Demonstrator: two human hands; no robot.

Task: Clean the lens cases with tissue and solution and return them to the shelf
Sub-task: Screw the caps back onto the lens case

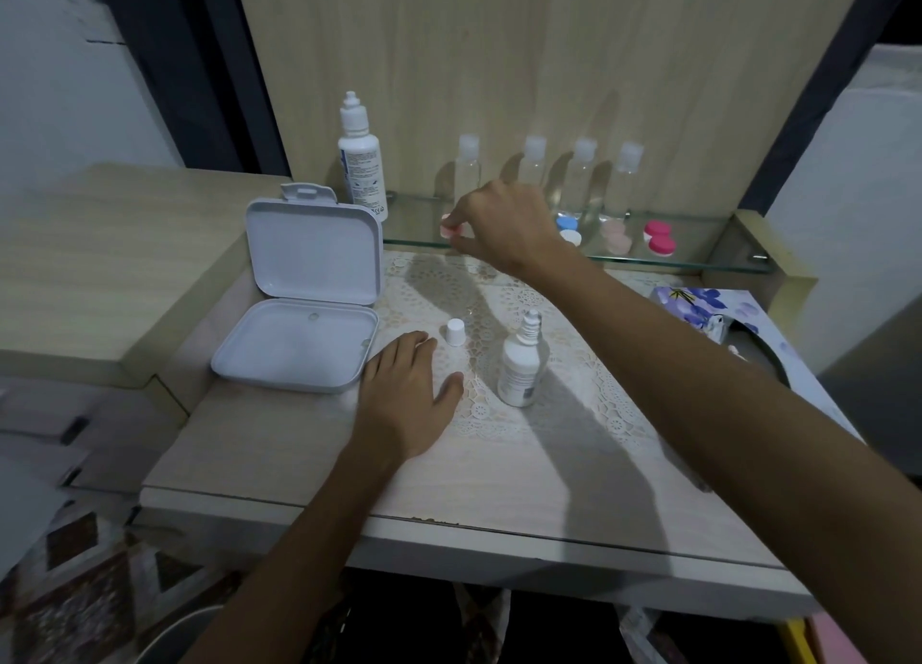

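Observation:
My right hand [504,224] reaches over the glass shelf [698,259] and pinches a pale pink lens case [447,229] at its left part; most of that case is hidden by my fingers. Further right on the shelf sit a blue-and-white lens case [569,229], a pale pink lens case [616,236] and a bright pink-and-white lens case [659,240]. My left hand [406,394] rests flat on the lace mat, fingers relaxed, holding nothing. An uncapped solution bottle [521,364] stands on the mat, its white cap [455,332] beside my left fingertips. A floral tissue box [708,309] lies at the right.
A white hinged box [304,314] lies open left of the mat. A tall solution bottle [360,159] stands at the shelf's left end. Several small clear bottles [578,179] line the wooden back panel behind the cases. The table's front edge [499,523] runs below my arms.

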